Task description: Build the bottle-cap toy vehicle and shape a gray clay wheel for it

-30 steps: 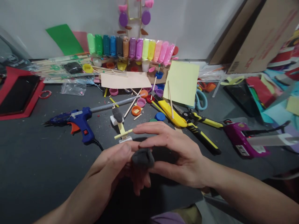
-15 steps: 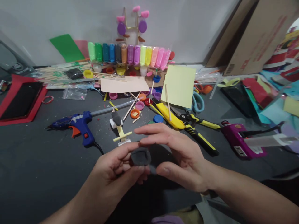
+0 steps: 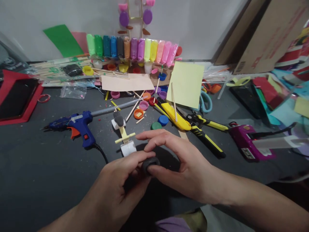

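Note:
A small dark grey lump of modelling clay [image 3: 150, 164], with a hollow in its top, is held between both hands above the table. My left hand [image 3: 120, 182] is closed around its left side. My right hand [image 3: 180, 164] presses its thumb at the hollow, while its fingers curve over the far side. Just beyond the hands lies a small craft model [image 3: 124, 137] of yellow sticks, with white round parts and a dark grey lump at its far end. The lump's underside is hidden by my fingers.
A blue glue gun [image 3: 80, 125] lies left. A yellow utility knife [image 3: 175, 116], pliers [image 3: 207, 129] and a purple power strip [image 3: 252, 141] are on the right. Coloured clay packs [image 3: 134, 49], bottle caps [image 3: 144, 105] and a yellow paper sheet [image 3: 187, 84] sit behind.
My right thumb has moved left onto the clay, which has turned and now looks rounder. The view has tipped slightly downward, showing more of the stick model.

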A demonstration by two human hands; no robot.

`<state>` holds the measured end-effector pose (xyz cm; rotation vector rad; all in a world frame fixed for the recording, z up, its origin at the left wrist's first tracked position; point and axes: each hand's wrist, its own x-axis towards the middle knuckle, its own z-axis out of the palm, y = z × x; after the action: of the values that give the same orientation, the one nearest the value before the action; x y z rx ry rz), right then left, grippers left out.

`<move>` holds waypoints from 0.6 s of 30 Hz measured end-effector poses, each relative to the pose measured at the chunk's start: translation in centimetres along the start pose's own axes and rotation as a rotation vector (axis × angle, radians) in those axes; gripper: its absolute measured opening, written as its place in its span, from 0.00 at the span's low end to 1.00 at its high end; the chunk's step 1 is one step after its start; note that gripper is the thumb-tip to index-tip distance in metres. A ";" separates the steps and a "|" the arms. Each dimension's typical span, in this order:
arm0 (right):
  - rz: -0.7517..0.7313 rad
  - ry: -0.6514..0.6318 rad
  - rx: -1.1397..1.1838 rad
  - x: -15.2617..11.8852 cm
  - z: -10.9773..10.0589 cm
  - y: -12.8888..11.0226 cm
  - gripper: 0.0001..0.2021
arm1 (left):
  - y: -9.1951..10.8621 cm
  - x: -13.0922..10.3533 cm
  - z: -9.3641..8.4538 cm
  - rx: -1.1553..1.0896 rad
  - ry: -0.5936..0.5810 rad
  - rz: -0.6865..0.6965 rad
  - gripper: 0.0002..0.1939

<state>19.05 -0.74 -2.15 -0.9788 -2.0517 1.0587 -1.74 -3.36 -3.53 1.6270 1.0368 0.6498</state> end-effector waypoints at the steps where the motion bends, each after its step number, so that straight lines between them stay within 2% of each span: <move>1: -0.005 -0.002 0.000 0.0 0.0 0.0 0.14 | 0.1 0.0 0.0 -0.011 -0.012 0.004 0.16; 4: -0.044 0.002 -0.010 0.0 0.1 0.2 0.13 | 0.2 0.0 0.1 -0.069 -0.017 0.020 0.19; 6: -0.058 0.011 -0.032 0.0 0.0 0.2 0.11 | 0.0 -0.1 0.2 -0.042 0.031 0.065 0.23; 10: -0.078 -0.003 -0.075 0.0 -0.3 0.1 0.11 | -0.9 -1.0 0.5 0.232 0.226 0.274 0.22; 12: -0.084 -0.028 -0.082 -0.1 -0.4 0.0 0.12 | -1.3 -1.4 0.7 0.336 0.275 0.336 0.23; 15: -0.090 -0.046 -0.066 -0.1 -0.4 -0.1 0.12 | -1.5 -1.8 0.9 0.407 0.281 0.337 0.27; 18: -0.093 -0.042 -0.045 0.0 -0.4 -0.2 0.12 | -1.2 -1.7 0.7 0.389 0.298 0.334 0.23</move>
<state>19.31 -0.66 -1.83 -0.8812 -2.1422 0.9966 -2.30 -5.09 -4.77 2.1157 1.1674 0.9816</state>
